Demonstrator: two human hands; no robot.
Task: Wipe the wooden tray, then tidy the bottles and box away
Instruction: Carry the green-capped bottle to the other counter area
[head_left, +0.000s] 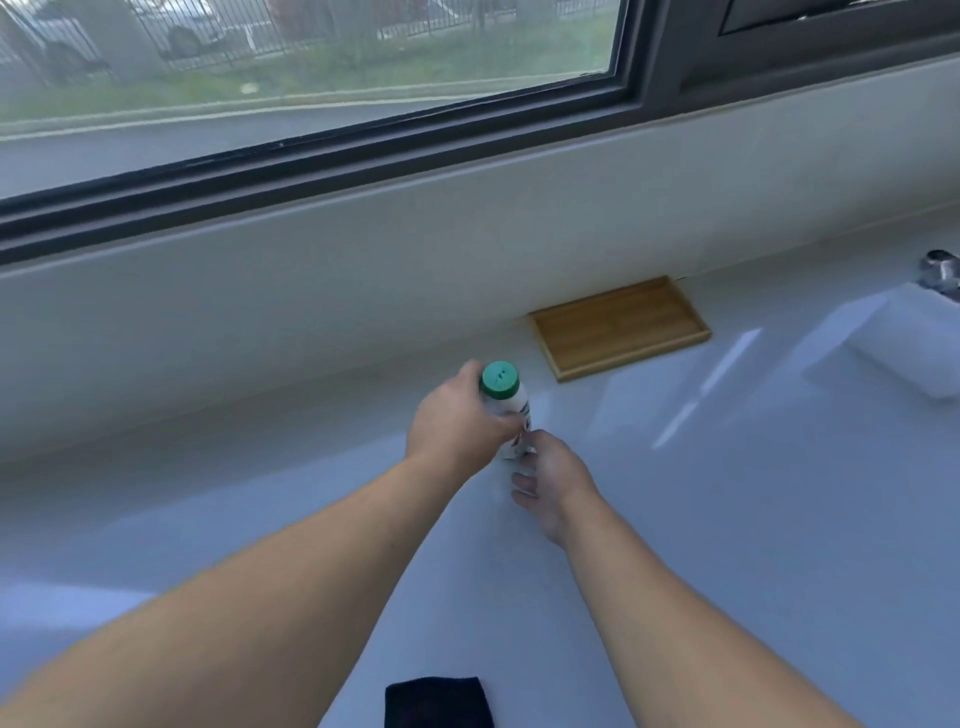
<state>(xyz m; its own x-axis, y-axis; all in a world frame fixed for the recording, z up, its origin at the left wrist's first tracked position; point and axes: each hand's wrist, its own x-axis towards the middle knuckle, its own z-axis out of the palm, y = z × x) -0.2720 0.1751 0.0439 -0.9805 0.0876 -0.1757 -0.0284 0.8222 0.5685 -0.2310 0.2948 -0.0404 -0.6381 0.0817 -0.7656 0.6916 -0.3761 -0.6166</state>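
A white bottle with a green cap (503, 389) stands on the white counter, and my left hand (457, 426) is wrapped around its body just below the cap. My right hand (548, 480) is low beside the bottle's base, fingers curled toward it; what it touches there is hidden and blurred. The wooden tray (618, 327) lies bare against the wall to the back right of the bottle, with nothing in it. No other bottle or box shows.
A folded black cloth (439, 701) lies at the counter's near edge. A white basin (914, 343) with a chrome tap (940, 273) sits at the far right. A window ledge and dark window frame run along the back.
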